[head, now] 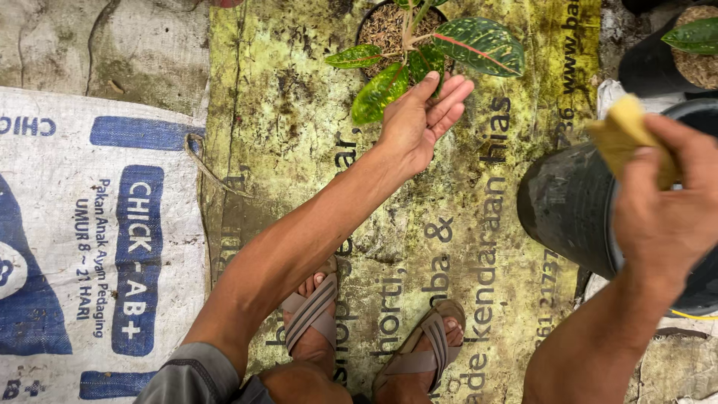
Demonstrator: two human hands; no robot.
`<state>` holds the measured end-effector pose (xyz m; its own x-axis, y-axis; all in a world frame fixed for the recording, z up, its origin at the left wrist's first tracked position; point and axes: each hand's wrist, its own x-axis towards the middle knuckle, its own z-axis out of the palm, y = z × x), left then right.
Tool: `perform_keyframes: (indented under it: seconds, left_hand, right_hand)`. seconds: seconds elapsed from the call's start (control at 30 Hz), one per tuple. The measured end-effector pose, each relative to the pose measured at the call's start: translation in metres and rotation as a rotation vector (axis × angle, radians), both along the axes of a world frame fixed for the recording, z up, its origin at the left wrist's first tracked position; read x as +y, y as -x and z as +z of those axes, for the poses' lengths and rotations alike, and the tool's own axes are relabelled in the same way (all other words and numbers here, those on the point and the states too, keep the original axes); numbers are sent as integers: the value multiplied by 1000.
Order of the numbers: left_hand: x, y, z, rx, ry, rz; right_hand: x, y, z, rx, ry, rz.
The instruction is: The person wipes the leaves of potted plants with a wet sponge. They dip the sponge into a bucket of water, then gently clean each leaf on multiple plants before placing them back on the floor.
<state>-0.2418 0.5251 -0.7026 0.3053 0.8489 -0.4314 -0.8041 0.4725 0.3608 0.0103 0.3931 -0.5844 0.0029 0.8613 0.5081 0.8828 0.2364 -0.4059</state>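
The left hand (419,123) reaches out to the far middle of the scene, palm turned up and fingers spread wide, holding nothing. Its fingertips lie under the leaves of a small plant with green leaves speckled yellow and ribbed in red (434,56), and the thumb touches the lowest yellow-green leaf. That plant grows in a small round black plastic pot filled with brown husk (383,30), which stands at the far edge of a worn yellow-green printed banner sheet (284,127) spread on the ground.

The right hand (666,202) is on the right, closed around a folded piece of yellow sponge-like cloth (624,135) pinched between thumb and fingers. It presses the cloth on the rim of a large empty black plastic pot (568,202), which lies tilted on its side with the mouth turned right. The hand covers part of that rim.

Far right, another black pot with brown husk and one green leaf (688,52) stands just beyond the large one. On the left, a white woven sack with blue print (97,247) lies flat beside the banner. Near the bottom middle, the person's two feet in brown strapped sandals (374,337) rest on the banner.
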Motion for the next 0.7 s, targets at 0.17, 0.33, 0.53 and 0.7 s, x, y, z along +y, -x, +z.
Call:
perform_keyframes:
  seconds: [0.17, 0.33, 0.53, 0.7]
  left_hand:
    - [-25, -1, 1, 120, -68, -95]
    - [-45, -4, 4, 94, -178, -212]
    - [-3, -28, 21, -98, -135, -113]
    - [47, -71, 23, 74, 10, 0]
  right_hand:
    - [-7, -35, -12, 544, 57, -56]
    - [6, -21, -24, 1248, 98, 64]
    - [16, 23, -22, 1498, 293, 184]
    - [22, 46, -8, 1664, 385, 244]
